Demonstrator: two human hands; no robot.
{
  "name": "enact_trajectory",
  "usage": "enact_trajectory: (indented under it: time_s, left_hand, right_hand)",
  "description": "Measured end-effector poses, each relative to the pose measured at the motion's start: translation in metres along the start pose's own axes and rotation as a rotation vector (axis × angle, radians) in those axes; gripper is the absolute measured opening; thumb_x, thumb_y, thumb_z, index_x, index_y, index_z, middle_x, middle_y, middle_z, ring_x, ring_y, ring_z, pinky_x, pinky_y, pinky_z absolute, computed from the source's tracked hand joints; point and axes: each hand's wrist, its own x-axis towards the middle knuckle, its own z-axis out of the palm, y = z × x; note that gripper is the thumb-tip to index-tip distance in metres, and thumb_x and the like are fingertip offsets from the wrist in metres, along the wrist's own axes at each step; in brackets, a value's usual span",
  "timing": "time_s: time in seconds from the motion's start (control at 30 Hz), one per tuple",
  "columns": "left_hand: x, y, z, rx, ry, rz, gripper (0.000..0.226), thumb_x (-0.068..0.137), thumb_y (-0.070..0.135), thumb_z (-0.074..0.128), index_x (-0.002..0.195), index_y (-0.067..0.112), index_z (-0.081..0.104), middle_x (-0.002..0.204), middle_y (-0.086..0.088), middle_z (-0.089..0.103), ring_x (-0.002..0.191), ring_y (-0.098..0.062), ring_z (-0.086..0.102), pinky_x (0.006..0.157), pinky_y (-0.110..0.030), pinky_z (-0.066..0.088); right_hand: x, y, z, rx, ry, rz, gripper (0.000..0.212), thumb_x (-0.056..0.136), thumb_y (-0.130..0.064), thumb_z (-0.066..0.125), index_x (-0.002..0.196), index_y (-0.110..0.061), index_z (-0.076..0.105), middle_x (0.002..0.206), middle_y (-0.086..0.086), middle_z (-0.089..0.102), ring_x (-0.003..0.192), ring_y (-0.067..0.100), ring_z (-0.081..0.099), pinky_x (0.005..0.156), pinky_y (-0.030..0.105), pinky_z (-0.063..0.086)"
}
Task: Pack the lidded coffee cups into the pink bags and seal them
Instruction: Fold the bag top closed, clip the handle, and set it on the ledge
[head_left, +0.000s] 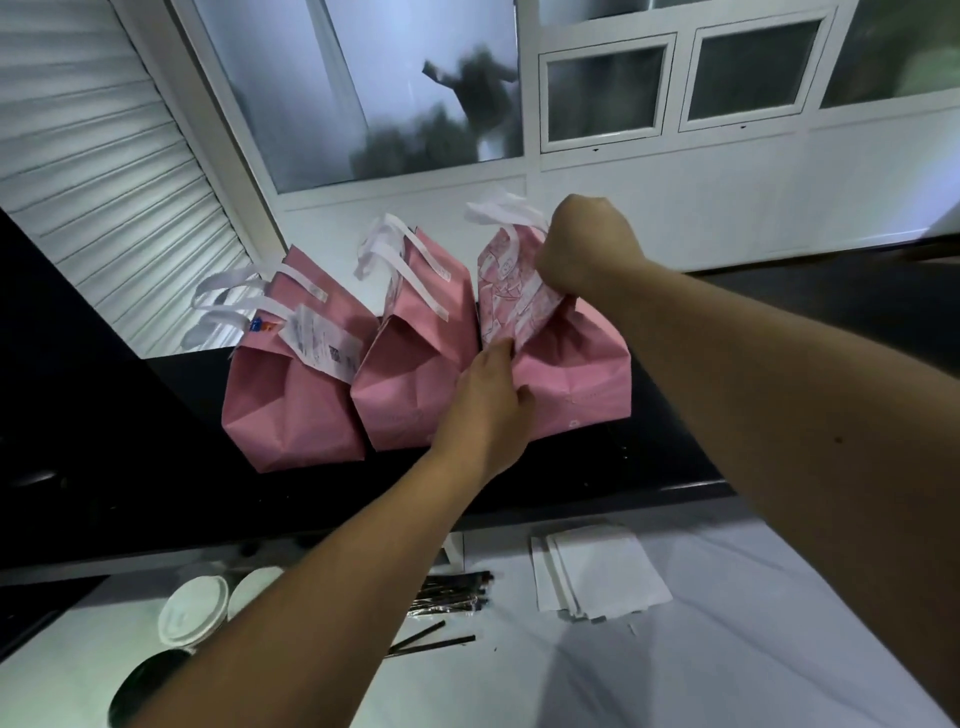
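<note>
Three pink bags: standing in a row on the dark surface (649, 467) across the middle of the frame.
Left bag (291, 405): top folded over, white handles flopped to the left, a printed receipt (324, 345) stuck on its front.
Middle bag (410, 374): top folded, white handles up, touching the bags on either side.
Right bag (576, 379): its patterned folded top flap (511, 288) is held by both hands.
Left hand (485, 415): fingers curled, pinching the lower edge of the flap.
Right hand (584, 249): fisted, gripping the flap's upper edge beside the white handles.
Lidded cups (195, 613): lower left of the frame, white lids, on the white surface (727, 675).
Black stirrers or straws (452, 592): bottom centre; which they are cannot be told.
Stack of white napkins (602, 571): lower right of centre.
</note>
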Motion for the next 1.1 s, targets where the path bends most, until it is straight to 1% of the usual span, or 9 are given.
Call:
enact_trajectory:
  time_s: [0.1,0.27,0.37,0.43,0.5,0.63,0.8,0.93,1.1]
  left_hand:
    - [-0.001,-0.003,0.005,0.044,0.019,-0.032,0.057,0.09,0.008,0.051,0.147,0.01,0.044,0.144,-0.013,0.054,0.131,-0.032,0.052,0.106,-0.047,0.046]
    - [-0.002,-0.008,0.009,0.046,0.008,-0.085,0.06,0.085,0.009,0.056,0.144,0.006,0.045,0.142,-0.016,0.055,0.129,-0.036,0.052,0.105,-0.046,0.046]
    - [-0.009,-0.005,0.009,0.052,0.011,-0.093,0.06,0.081,0.015,0.057,0.14,0.006,0.048,0.136,-0.015,0.059,0.124,-0.037,0.055,0.1,-0.042,0.048]
    - [-0.016,-0.002,0.008,0.064,0.009,-0.083,0.062,0.079,0.022,0.057,0.139,0.008,0.048,0.135,-0.015,0.059,0.124,-0.037,0.055,0.099,-0.043,0.048]
    - [-0.027,0.0,0.004,0.079,-0.002,-0.068,0.069,0.083,0.021,0.06,0.148,0.011,0.042,0.143,-0.013,0.055,0.13,-0.036,0.052,0.104,-0.045,0.047]
    - [-0.045,0.002,-0.004,0.114,-0.021,-0.04,0.077,0.09,0.024,0.063,0.159,0.015,0.029,0.157,-0.009,0.043,0.141,-0.031,0.044,0.114,-0.05,0.041]
    - [-0.065,0.004,-0.01,0.106,-0.042,0.015,0.076,0.093,0.03,0.062,0.16,0.015,0.029,0.159,-0.007,0.039,0.145,-0.028,0.038,0.116,-0.049,0.039]
    - [-0.079,0.005,-0.008,0.109,-0.083,0.093,0.069,0.096,0.03,0.06,0.157,0.011,0.033,0.158,-0.007,0.039,0.144,-0.028,0.039,0.116,-0.042,0.038]
    - [-0.094,0.014,-0.002,0.097,-0.146,0.239,0.067,0.096,0.03,0.061,0.156,0.017,0.035,0.157,-0.005,0.039,0.14,-0.027,0.041,0.114,-0.042,0.04]
  right_hand:
    - [0.002,0.002,0.015,0.025,-0.017,-0.004,0.032,0.092,-0.019,0.059,0.065,-0.014,0.042,0.076,0.009,0.05,0.075,0.034,0.051,0.067,0.033,0.04]
    - [0.002,0.012,0.025,0.09,-0.083,0.031,0.026,0.094,-0.03,0.059,0.083,-0.008,0.053,0.084,0.012,0.056,0.077,0.034,0.054,0.068,0.034,0.044]
    - [0.002,0.017,0.02,0.113,-0.137,0.071,0.035,0.092,-0.037,0.062,0.073,-0.009,0.052,0.082,0.009,0.061,0.073,0.033,0.061,0.064,0.033,0.047]
    - [-0.001,0.02,0.014,0.124,-0.174,0.083,0.034,0.091,-0.036,0.063,0.069,-0.013,0.051,0.075,0.008,0.063,0.063,0.028,0.063,0.056,0.029,0.046]
    - [-0.008,0.024,0.006,0.125,-0.195,0.076,0.036,0.091,-0.038,0.062,0.068,-0.012,0.052,0.067,0.006,0.064,0.054,0.022,0.062,0.047,0.026,0.041]
    - [-0.029,0.032,-0.013,0.112,-0.224,0.08,0.053,0.093,-0.054,0.058,0.066,-0.009,0.057,0.059,0.008,0.066,0.049,0.021,0.061,0.047,0.027,0.04]
    - [-0.066,0.043,-0.033,0.073,-0.237,0.114,0.048,0.09,-0.05,0.059,0.073,-0.005,0.065,0.059,0.006,0.062,0.054,0.022,0.059,0.049,0.026,0.038]
    - [-0.108,0.049,-0.045,0.005,-0.246,0.127,0.047,0.092,-0.047,0.061,0.083,-0.002,0.068,0.071,0.01,0.064,0.074,0.031,0.064,0.054,0.029,0.041]
    - [-0.181,0.058,-0.058,-0.064,-0.215,0.227,0.045,0.092,-0.05,0.061,0.092,-0.007,0.075,0.088,0.01,0.076,0.082,0.03,0.071,0.076,0.039,0.061]
